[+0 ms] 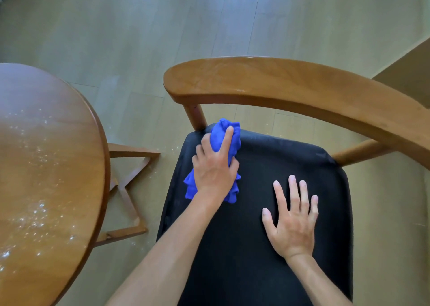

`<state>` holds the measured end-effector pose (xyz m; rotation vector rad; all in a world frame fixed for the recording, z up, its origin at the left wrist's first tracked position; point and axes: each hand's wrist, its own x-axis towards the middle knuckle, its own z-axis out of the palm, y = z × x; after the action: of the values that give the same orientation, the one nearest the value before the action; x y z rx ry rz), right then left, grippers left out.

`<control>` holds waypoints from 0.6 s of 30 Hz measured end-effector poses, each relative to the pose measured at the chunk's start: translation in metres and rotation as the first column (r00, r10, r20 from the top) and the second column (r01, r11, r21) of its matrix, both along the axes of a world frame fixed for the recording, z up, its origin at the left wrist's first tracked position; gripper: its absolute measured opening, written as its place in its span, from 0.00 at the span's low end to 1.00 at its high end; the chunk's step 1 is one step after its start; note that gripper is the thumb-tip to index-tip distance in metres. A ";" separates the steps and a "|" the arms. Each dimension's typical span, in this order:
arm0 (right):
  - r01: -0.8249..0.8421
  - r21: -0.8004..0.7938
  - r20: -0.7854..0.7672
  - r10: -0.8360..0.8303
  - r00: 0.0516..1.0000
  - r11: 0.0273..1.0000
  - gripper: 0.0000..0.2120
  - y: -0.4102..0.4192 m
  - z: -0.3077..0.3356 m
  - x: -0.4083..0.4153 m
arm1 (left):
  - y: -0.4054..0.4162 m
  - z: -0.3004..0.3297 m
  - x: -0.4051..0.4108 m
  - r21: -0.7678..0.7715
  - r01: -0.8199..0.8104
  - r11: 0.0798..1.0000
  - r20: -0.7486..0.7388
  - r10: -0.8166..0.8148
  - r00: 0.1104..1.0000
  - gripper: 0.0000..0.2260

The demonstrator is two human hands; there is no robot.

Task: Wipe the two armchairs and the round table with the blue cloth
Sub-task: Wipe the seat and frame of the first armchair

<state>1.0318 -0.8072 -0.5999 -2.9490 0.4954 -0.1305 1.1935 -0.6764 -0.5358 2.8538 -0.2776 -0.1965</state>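
Black seat (267, 212), blue cloth (224, 136) lengthwise front-to-back, left hand (214, 168) gripping

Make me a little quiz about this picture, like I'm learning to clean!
1. True or false: the left hand holds the cloth.
2. What does the right hand rest on? A) table B) seat C) floor
3. Fill in: the white specks lie on the ____.

Key: 1 true. 2 B, the seat, hand flat. 3 table.
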 end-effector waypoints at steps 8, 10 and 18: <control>-0.006 -0.016 0.017 0.007 1.000 1.000 0.30 -0.001 -0.002 -0.001 | 0.043 0.001 0.042 -0.061 -0.124 0.990 -0.147 0.114 0.983 0.26; -0.009 -0.012 0.011 0.010 1.000 1.000 0.30 -0.002 -0.002 -0.001 | 0.046 0.000 0.038 -0.098 -0.168 0.981 -0.181 0.149 0.972 0.25; -0.001 0.005 0.010 0.001 1.000 1.000 0.30 -0.001 -0.003 -0.001 | 0.058 0.002 0.025 -0.231 -0.535 0.813 -0.319 0.456 0.831 0.23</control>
<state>1.0306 -0.8080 -0.6024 -2.9423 0.4926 -0.1432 1.2185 -0.6180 -0.5343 2.4414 0.4592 -0.3625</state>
